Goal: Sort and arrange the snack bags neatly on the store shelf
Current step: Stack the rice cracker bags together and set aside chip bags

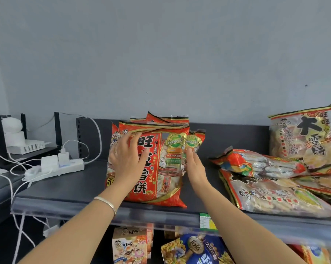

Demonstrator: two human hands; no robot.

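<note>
Bags get squared now, we think: left grip (128,159) flat on the red bags (161,174), right grip (195,166) open beside them, holding nothing; next the fallen bags (275,195) need lifting.

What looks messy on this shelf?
The flat bags on the right lie in a loose, crooked heap, while the red bags stand upright. A power strip with tangled cables sits on the shelf too.
</note>
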